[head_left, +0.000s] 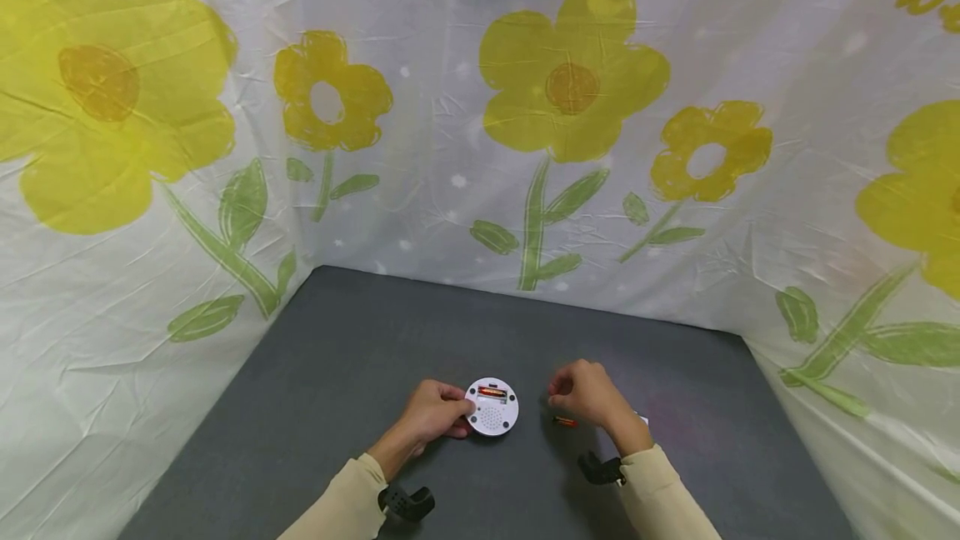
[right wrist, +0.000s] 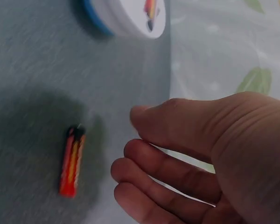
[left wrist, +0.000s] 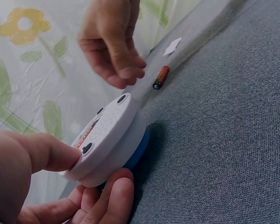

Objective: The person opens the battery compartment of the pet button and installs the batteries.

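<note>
My left hand (head_left: 437,412) grips a round white device (head_left: 492,421) by its left edge, thumb on top and fingers beneath. The device lies bottom side up, showing small black feet, a patch of speaker holes and an uncovered battery slot. One red and black battery (head_left: 492,392) sits in that slot. Its blue underside (left wrist: 137,151) shows in the left wrist view. My right hand (head_left: 588,392) hovers to the right of the device, fingers loosely bent and holding nothing. A loose battery (right wrist: 72,161) lies on the table close to those fingers.
A small white piece (left wrist: 172,46) lies on the dark grey table (head_left: 390,332) beyond the loose battery, partly hidden by the right wrist in the head view. Curtains (head_left: 420,148) printed with yellow flowers border the table at the back and sides.
</note>
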{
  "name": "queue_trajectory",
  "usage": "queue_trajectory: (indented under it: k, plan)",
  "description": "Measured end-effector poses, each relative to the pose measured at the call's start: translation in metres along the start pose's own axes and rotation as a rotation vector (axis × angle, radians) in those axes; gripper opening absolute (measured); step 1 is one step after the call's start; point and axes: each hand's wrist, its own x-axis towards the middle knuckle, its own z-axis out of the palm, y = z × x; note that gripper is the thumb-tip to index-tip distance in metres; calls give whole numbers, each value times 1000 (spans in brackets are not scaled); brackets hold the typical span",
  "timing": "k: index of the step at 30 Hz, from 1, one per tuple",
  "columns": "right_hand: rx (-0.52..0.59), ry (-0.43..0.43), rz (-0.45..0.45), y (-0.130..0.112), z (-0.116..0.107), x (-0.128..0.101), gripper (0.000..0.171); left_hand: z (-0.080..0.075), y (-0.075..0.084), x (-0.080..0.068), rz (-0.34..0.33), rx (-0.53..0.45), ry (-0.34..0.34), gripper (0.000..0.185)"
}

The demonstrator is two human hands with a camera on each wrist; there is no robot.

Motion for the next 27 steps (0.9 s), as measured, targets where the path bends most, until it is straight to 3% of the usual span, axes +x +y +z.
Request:
queue_trajectory:
  k: [9, 20, 22, 27]
  plan:
    - [-23, -7, 37, 15, 7, -10, 14, 0, 2, -1, -8, 14, 10, 31]
    - [-56, -15, -1, 24, 21, -12, 22, 0, -1, -1, -4, -3, 2, 32]
    - [-55, -3, -18, 37, 29, -9, 22, 0, 0, -1, -7, -3, 4, 32]
    - [-69, 29, -82, 98, 65, 10, 20, 0, 1, -1, -11, 2, 10, 31]
